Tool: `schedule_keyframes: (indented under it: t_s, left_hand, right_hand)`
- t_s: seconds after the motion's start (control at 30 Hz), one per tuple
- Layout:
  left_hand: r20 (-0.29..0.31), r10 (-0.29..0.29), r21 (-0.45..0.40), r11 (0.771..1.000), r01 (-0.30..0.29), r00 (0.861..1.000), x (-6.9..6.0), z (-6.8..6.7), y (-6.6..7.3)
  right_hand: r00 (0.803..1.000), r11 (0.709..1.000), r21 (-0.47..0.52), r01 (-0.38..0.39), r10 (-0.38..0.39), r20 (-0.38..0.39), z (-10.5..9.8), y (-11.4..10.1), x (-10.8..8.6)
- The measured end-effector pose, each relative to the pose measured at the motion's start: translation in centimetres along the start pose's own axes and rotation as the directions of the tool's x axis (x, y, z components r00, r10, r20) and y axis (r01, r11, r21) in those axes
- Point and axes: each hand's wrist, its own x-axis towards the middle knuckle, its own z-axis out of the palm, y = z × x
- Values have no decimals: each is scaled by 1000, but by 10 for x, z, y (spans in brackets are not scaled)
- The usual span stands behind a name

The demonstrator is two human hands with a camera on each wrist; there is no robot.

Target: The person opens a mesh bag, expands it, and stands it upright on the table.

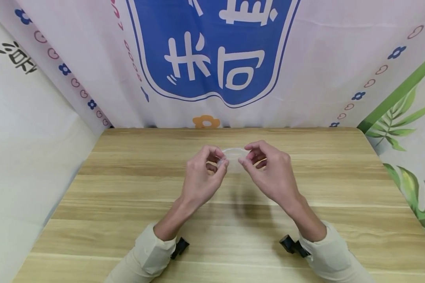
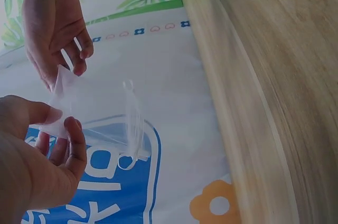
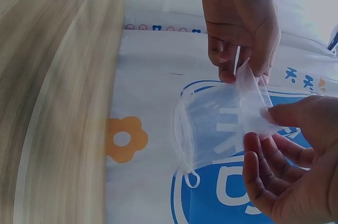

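Just left of the frame's centre, the left hand (image 1: 202, 173) pinches one side of a sheer, whitish pouch (image 1: 234, 154) between thumb and fingers. The pouch is at mid-frame, held up over the wooden table (image 1: 145, 188) and spanning the gap between the two hands. At its end away from the pinched edge, in the left of the right wrist view, bunched white cords (image 3: 182, 129) gather, with a small loop sticking out. Right of centre, the right hand (image 1: 273, 171) pinches the opposite side. I'd say this flimsy film wants a light, even pull, both grips level and close to the edge, thumbs working gently; tugging harder on one side could crease it, and stray fingertips might snag the loop.
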Motion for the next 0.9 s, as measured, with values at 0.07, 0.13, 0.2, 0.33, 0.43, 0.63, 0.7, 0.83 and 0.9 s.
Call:
schedule_keyframes:
  t_s: [0.07,0.13,0.2,0.33,0.43,0.63,0.7,0.83,0.9]
  left_hand:
    - [4,5,1,1000,-5,1000,0,-1,0]
    - [2,19,6,1000,-19,1000,0,-1,0]
    - [-7,40,18,999,-40,999,0,-1,-1]
    - [-31,77,46,996,-76,997,1,-2,-3]
    - [-48,88,63,994,-85,995,2,-2,-3]
    - [-60,104,111,989,-97,993,3,-2,-4]
    - [-57,109,125,987,-101,992,2,-2,-4]
    - [-44,95,121,989,-89,994,2,-2,-3]
    - [-34,80,101,992,-76,996,2,-3,-3]
  right_hand:
    - [1000,1000,-2,9,-9,-14,0,1,0]
    - [1000,1000,-6,11,-11,-19,1,1,0]
    - [1000,1000,-3,14,-14,-21,2,1,0]
    - [999,1000,-14,23,-24,-36,2,1,-2]
    - [997,999,-38,34,-36,-62,1,0,-3]
    - [996,998,-50,30,-34,-82,1,1,-2]
    - [997,999,-45,25,-28,-75,1,2,-2]
    - [999,999,-30,12,-13,-37,-1,2,-1]
    - [1000,1000,-23,4,-4,-9,-3,2,-1]
